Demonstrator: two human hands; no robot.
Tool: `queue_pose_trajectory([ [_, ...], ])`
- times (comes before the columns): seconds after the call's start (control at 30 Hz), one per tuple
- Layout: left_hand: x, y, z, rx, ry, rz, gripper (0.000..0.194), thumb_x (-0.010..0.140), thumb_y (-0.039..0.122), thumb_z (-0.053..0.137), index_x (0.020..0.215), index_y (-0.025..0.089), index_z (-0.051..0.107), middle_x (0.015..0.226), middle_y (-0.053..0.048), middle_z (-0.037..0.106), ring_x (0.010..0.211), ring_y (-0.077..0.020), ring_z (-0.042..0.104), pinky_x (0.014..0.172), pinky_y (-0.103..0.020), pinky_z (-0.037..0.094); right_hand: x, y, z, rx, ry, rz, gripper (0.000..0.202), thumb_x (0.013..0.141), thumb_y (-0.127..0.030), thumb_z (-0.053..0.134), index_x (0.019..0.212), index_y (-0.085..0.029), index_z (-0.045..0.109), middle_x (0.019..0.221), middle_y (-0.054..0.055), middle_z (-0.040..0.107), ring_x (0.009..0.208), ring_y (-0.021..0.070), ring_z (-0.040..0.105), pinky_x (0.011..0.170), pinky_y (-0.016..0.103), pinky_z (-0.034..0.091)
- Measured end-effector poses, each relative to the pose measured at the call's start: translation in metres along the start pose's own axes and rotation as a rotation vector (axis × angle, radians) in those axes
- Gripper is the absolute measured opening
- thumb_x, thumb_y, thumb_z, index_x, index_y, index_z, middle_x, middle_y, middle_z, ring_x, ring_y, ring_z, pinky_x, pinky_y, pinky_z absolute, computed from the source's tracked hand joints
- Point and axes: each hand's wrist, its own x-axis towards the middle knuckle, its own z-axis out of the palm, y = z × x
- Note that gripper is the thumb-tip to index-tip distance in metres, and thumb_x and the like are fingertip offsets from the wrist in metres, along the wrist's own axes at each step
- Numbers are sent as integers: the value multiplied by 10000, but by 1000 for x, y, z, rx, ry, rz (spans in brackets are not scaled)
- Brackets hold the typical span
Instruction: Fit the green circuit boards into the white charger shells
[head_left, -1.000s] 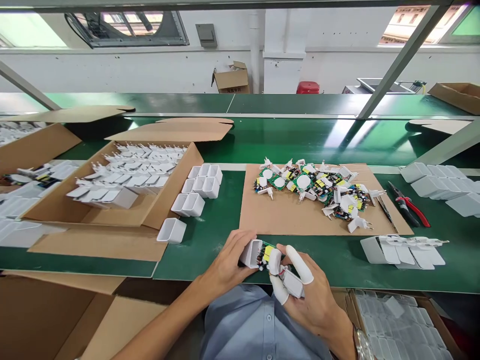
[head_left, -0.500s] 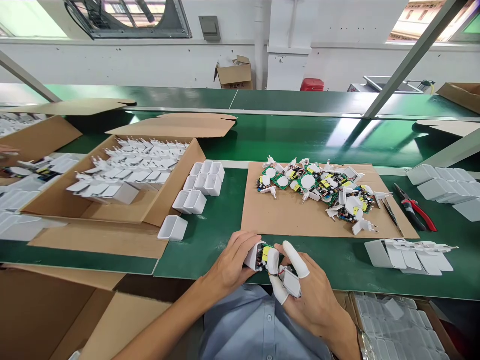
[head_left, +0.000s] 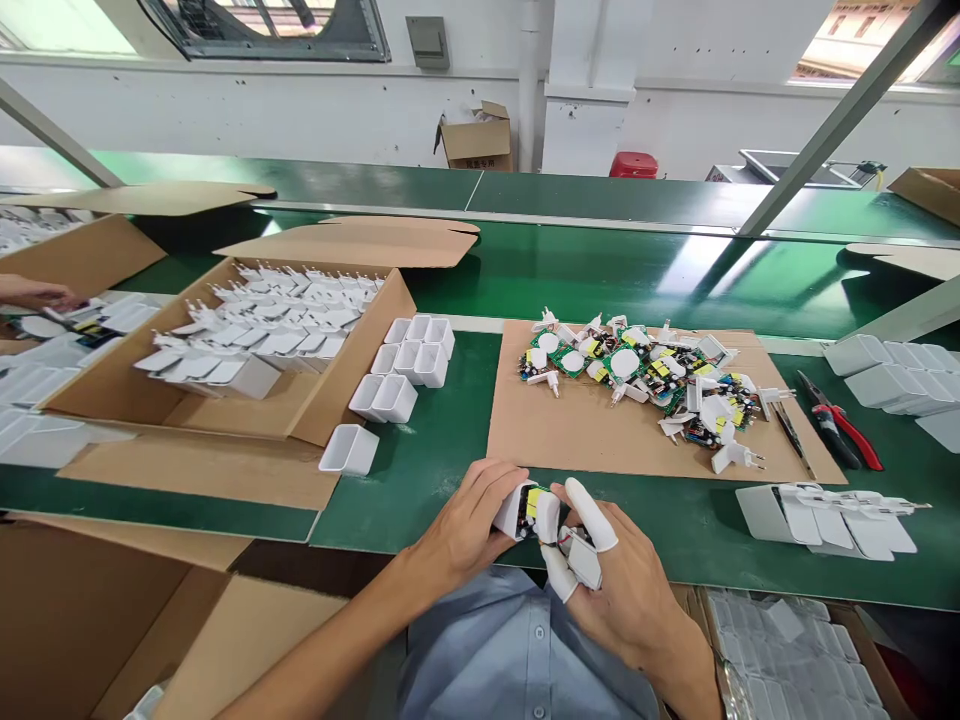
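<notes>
My left hand [head_left: 469, 520] is wrapped round a white plastic housing [head_left: 508, 514] near the table's front edge. A circuit board [head_left: 532, 502] with a yellow part sits partly inside the housing's open end. White covers are on several fingers of my right hand [head_left: 619, 570], which grips the board's outer end. A white plug piece [head_left: 583, 560], joined by thin wires, lies between the fingers of that hand. Beyond my hands, a pile of circuit boards with white plug pieces [head_left: 645, 370] rests on a flat cardboard sheet [head_left: 570, 440].
Open white housings [head_left: 349, 450] stand left of the sheet, beside a cardboard box [head_left: 307, 420] of white units. Right are tweezers [head_left: 793, 440], red-and-black pliers [head_left: 844, 425] and several white units [head_left: 825, 520]. Another person's hand [head_left: 37, 292] is at the far left.
The view has shifted slightly. My hands keep nearly the same hold on the housing and board. The other person's hand at the far left reaches further into view.
</notes>
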Motion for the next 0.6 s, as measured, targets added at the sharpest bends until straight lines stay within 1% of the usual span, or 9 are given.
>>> queue_pose_trajectory([
  [0.17, 1, 0, -1, -23, -11, -10, 706, 996, 149, 725, 1619, 169, 394, 1342, -206, 673, 1262, -345, 645, 1036, -531, 595, 2, 0, 1, 16, -14, 25, 791, 995, -77, 595, 1707, -152, 257, 1086, 139, 791, 805, 240, 742, 710, 398, 675],
  [0.33, 3, 1, -2, -1, 1, -3, 685, 997, 158, 732, 1602, 158, 409, 1318, -202, 680, 1252, -334, 649, 1023, -506, 603, 0, 1, 1, 17, -36, 20, 794, 1002, -84, 603, 1708, -163, 249, 1148, 155, 784, 847, 252, 750, 731, 414, 673],
  [0.6, 3, 2, -2, -6, 2, -34, 662, 1017, 210, 719, 1604, 202, 414, 1316, -186, 695, 1211, -331, 676, 1002, -510, 612, 5, -1, -1, -2, -59, 41, 736, 1007, -107, 589, 1688, -166, 313, 1056, 137, 766, 807, 261, 730, 706, 422, 663],
])
